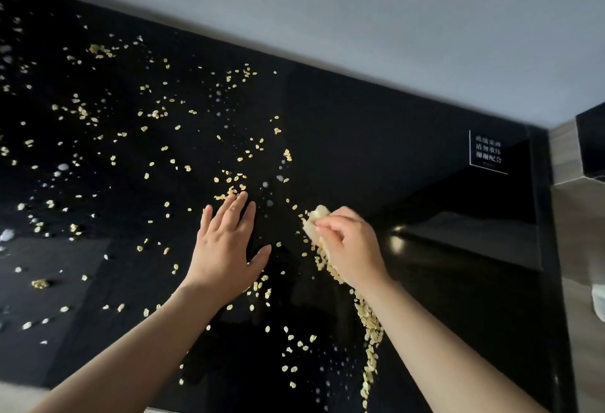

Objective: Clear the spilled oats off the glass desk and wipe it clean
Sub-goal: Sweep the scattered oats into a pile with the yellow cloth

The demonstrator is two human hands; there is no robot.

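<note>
Glossy black glass desk (376,150) fills nearly the whole view, tilted in the head camera so that its far edge runs from upper left down to the right. Nearest the viewer, two bare forearms reach onto it, and pale yellow flat oat flakes (371,324) lie heaped in a dense, narrow line from the near edge up under the right forearm to the right hand. Looser flakes are strewn singly between the forearms. The right hand (350,245) is curled round a pale yellowish sponge (316,219), fingers and thumb gripping it against the glass. The sponge's upper end sticks out beyond the knuckles, with flakes touching its left side. Near it to the left, and apart from it, the left hand (226,245) lies flat on the glass, palm down, fingers straight and slightly spread, thumb stretched out to the right. Its fingertips touch a small cluster of flakes. Beyond the hands the flakes scatter widely over the left and middle of the desk, mixed with small whitish droplets (6,235). Near the far right corner sits a square clear label with white printed characters (487,152). Behind the desk stands a plain grey wall (360,13), and a wood-grain panel (563,150) borders the right end.
</note>
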